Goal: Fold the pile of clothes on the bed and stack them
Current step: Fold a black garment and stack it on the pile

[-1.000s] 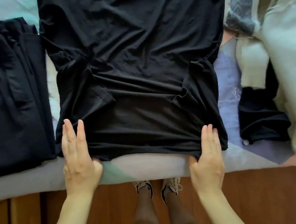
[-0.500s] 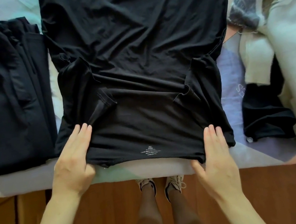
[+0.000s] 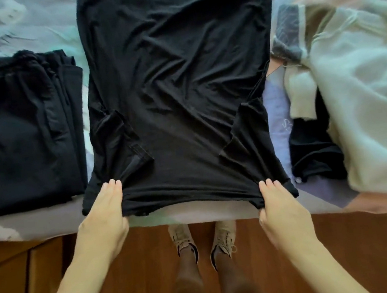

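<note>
While a black T-shirt lies spread along the middle of the bed with both sleeves folded inward, the left hand and right hand each grasp a corner of its near end at the mattress edge. Folded black garments sit stacked to the left; a loose pile of cream and dark clothes lies to the right. Sneakers stand on the wooden floor below
</note>
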